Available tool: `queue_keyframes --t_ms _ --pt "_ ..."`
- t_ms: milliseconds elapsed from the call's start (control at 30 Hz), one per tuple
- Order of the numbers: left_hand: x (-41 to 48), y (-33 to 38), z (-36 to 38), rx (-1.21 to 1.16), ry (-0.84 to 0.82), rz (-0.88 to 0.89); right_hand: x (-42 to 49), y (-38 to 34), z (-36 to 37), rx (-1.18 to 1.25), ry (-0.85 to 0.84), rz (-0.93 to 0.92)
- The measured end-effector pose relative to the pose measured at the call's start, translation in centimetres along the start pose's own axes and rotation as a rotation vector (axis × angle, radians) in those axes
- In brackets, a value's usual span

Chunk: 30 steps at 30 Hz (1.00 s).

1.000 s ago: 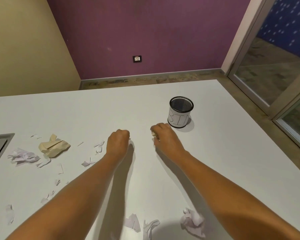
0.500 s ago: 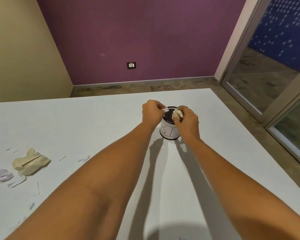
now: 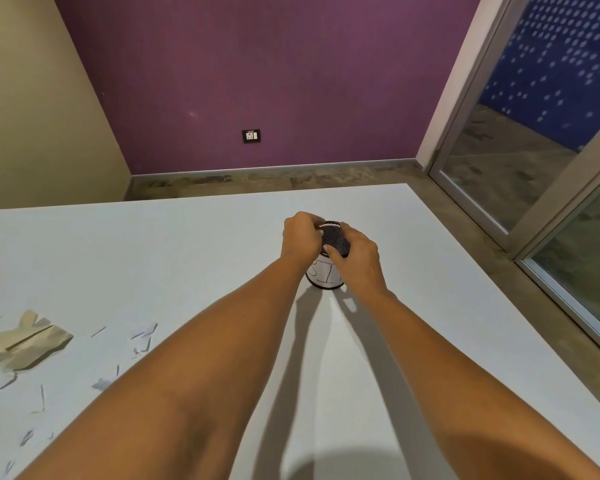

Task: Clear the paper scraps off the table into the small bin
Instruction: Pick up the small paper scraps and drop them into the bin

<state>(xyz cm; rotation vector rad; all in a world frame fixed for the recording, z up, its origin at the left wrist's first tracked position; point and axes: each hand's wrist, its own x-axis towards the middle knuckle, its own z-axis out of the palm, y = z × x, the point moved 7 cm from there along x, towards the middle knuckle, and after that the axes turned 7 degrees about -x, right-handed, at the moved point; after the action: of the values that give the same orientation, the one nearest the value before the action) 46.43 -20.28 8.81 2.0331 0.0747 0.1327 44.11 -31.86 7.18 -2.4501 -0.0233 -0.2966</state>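
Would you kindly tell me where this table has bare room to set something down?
Bare room lies right of the small bin up to the table edge, and across the far left. Crowded: the near left, where paper scraps lie around the tan crumpled paper; both forearms cross the middle.

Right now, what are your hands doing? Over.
Both at small bin rim: left hand, right hand, grips hidden. Bin upright. On table: paper scraps, tan wad. Nothing in the way.
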Motion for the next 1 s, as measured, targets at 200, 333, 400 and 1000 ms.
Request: queue_keyframes --t_ms 200,333,400,1000 --pt "-2.5 -0.4 -2.8 -0.023 0.094 0.085 -0.1 -0.3 0.0 -0.077 -0.042 0.003" --pt "-7.3 -4.3 -5.1 0.070 0.149 0.125 -1.4 -0.7 0.1 -0.061 -0.064 0.013" --pt "-10.0 -7.0 -6.6 0.134 0.167 0.123 -2.3 -0.9 0.4 -0.044 -0.085 0.012" --pt "-23.0 -19.4 -21.5 0.368 0.628 -0.260 -8.4 -6.5 6.2 -0.037 -0.214 -0.130"
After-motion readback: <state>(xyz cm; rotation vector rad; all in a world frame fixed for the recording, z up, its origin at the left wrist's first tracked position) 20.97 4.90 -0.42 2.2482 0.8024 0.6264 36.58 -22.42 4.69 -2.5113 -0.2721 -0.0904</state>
